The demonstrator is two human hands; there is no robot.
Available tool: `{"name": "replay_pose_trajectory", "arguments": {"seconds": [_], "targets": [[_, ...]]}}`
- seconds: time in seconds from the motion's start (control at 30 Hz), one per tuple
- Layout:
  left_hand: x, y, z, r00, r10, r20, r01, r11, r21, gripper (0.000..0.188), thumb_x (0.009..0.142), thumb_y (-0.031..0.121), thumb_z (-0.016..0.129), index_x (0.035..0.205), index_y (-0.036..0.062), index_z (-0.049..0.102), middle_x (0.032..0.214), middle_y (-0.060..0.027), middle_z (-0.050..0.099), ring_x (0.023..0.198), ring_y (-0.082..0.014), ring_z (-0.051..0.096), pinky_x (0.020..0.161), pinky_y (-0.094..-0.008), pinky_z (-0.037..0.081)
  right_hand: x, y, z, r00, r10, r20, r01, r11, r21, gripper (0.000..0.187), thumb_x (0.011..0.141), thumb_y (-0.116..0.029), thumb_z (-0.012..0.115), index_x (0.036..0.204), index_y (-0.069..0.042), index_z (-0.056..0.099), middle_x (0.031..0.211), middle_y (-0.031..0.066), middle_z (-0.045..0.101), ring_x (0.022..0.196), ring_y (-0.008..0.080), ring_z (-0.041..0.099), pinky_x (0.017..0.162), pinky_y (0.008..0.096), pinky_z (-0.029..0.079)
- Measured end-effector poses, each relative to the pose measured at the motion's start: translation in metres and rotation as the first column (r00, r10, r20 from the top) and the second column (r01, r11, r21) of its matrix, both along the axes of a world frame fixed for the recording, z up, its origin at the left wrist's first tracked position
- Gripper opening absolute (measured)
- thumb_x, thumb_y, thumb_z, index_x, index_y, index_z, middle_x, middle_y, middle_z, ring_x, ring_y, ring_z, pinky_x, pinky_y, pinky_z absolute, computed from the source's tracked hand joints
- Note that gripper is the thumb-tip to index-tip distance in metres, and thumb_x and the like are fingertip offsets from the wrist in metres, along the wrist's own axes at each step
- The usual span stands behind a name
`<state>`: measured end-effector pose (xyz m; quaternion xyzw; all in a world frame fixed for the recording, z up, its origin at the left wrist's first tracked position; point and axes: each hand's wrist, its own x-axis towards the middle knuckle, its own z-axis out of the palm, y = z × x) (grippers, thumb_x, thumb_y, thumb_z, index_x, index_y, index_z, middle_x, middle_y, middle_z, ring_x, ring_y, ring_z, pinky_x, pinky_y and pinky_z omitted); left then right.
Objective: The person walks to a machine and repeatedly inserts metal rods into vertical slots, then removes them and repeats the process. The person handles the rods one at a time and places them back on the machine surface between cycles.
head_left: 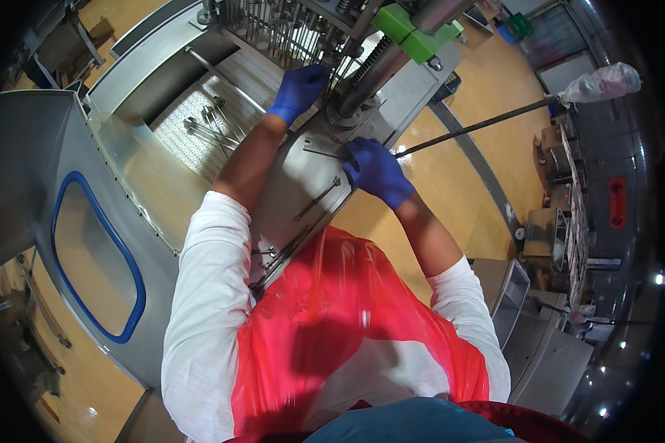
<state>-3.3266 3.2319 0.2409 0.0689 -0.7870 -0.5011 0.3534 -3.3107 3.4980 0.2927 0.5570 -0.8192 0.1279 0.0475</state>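
My left hand, in a blue glove, reaches in among the hanging metal needles of the machine's head. Its fingers are closed at the lower ends; what they grip is hidden. My right hand, also blue-gloved, is at the outer edge of the steel ledge. Its fingers are curled at the end of a thin metal needle that points left over the ledge. Another needle with a thicker head lies below it. More needles lie along the ledge's near edge, by my red apron.
Several headed needles lie on the white perforated belt left of my forearm. A thick steel column with a green clamp stands above my right hand. A long bar with a plastic-wrapped end sticks out right.
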Motion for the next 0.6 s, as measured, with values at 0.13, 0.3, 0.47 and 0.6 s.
{"name": "replay_pose_trajectory", "arguments": {"seconds": [0.13,0.3,0.47,0.6], "targets": [[0.007,-0.003,-0.004,0.999,0.017,0.032,-0.018,0.999,0.039,0.022,0.093,0.024,0.064,0.104,0.0068,0.071,0.092,-0.0189,0.071,0.085,-0.0341,0.070,0.075,-0.0379,0.054,0.000,-0.002,-0.011,0.993,-0.019,0.113,0.016,1.000,0.026,0.023,0.088,-0.017,0.064,0.105,-0.002,0.062,0.104,0.0199,0.065,0.098,0.0414,0.062,0.086,0.0496,0.052],[0.004,0.001,0.001,0.996,-0.045,0.082,0.038,0.996,0.086,0.017,0.092,0.012,0.066,0.104,0.0007,0.071,0.089,-0.0081,0.072,0.083,-0.0116,0.065,0.077,-0.0295,0.052,-0.007,-0.003,-0.008,0.992,-0.042,0.122,0.017,0.980,0.199,0.019,0.093,-0.015,0.055,0.105,-0.001,0.059,0.099,0.0241,0.066,0.091,0.0435,0.064,0.083,0.0508,0.052],[0.003,-0.009,-0.012,0.994,-0.072,0.079,0.066,0.995,0.081,0.017,0.090,0.007,0.065,0.104,-0.0005,0.071,0.088,-0.0091,0.071,0.083,-0.0123,0.065,0.077,-0.0290,0.052,0.001,-0.022,0.070,0.957,-0.098,-0.275,0.152,0.971,0.182,0.021,0.099,-0.022,0.055,0.109,-0.003,0.058,0.091,0.0189,0.069,0.075,0.0392,0.068,0.061,0.0471,0.055],[0.012,-0.007,-0.001,0.996,-0.029,0.082,0.022,0.997,0.079,0.021,0.091,0.008,0.065,0.109,0.0005,0.071,0.092,-0.0090,0.072,0.085,-0.0116,0.065,0.078,-0.0292,0.052,0.014,-0.069,0.131,0.995,-0.082,-0.060,0.020,0.734,-0.678,0.023,0.096,-0.017,0.063,0.115,-0.003,0.062,0.080,0.0174,0.072,0.064,0.0334,0.070,0.054,0.0434,0.055]]}}
